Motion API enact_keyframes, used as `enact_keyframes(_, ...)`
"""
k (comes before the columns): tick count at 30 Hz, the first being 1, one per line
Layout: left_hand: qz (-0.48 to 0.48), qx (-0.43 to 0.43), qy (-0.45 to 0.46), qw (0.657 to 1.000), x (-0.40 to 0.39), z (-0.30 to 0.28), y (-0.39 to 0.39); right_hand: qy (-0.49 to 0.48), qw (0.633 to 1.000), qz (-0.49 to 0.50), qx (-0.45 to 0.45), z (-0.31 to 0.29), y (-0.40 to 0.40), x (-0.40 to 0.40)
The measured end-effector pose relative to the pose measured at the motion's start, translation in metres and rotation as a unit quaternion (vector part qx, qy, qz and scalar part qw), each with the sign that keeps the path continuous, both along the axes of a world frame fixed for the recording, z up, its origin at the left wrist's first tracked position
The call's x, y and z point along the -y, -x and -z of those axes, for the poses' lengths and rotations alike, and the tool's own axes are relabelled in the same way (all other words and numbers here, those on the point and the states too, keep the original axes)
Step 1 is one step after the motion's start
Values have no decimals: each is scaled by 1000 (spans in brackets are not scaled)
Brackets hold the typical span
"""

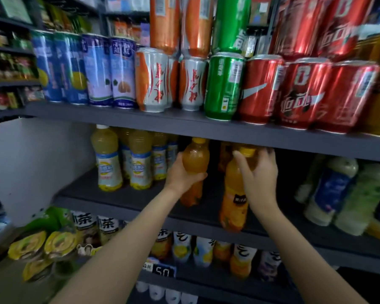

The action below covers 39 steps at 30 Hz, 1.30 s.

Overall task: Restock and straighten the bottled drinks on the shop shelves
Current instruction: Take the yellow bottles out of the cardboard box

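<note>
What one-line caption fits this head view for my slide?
Left hand grips one orange juice bottle while right hand holds another on the middle shelf.

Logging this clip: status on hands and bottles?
Left hand grips orange bottle. Right hand holds second orange bottle near cap. Shelf gap between them open.

The dark middle shelf [119,194] has pale yellow drink bottles [110,163] standing at its left. Orange juice bottles [234,200] stand in the middle, and blurry bottles [329,194] at the right.
</note>
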<state>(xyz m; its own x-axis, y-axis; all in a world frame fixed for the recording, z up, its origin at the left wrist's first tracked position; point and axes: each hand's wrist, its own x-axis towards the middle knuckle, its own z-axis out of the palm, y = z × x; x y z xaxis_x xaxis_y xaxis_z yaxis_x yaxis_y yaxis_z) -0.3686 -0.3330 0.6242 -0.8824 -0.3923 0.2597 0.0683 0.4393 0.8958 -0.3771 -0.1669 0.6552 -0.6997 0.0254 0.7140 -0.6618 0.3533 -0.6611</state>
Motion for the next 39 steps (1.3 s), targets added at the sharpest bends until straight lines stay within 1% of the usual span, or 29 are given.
enact_keyframes(4,-20,-5,-37,999,8,11,11,21,1000,11,-18,6,20,17)
enact_keyframes(8,-11,-9,-30,999,10,17,17,20,999,18,-25,9,33,30)
enact_keyframes(11,-17,-21,-28,999,6,18,14,13,1000,-7,-14,11,39,35)
enact_keyframes(14,-13,-4,1,1000,8,28,8,-51,995,-38,80,40,36,27)
enact_keyframes(17,-14,32,38,999,9,41,2,-133,971,-67,188,82,25,12)
enact_keyframes(19,-7,40,49,998,12,41,6,-139,965,-50,218,97,27,8)
enact_keyframes(22,7,61,56,996,14,39,10,-125,968,-8,219,102,49,17)
enact_keyframes(29,-2,57,40,998,14,46,10,-73,967,22,241,102,105,43)
enact_keyframes(33,2,63,34,997,12,45,16,-98,961,12,259,104,127,44)
enact_keyframes(37,-3,83,14,996,8,41,35,-133,945,-24,298,99,120,39)
enact_keyframes(39,-2,91,5,996,5,40,48,-146,954,-22,262,102,109,29)
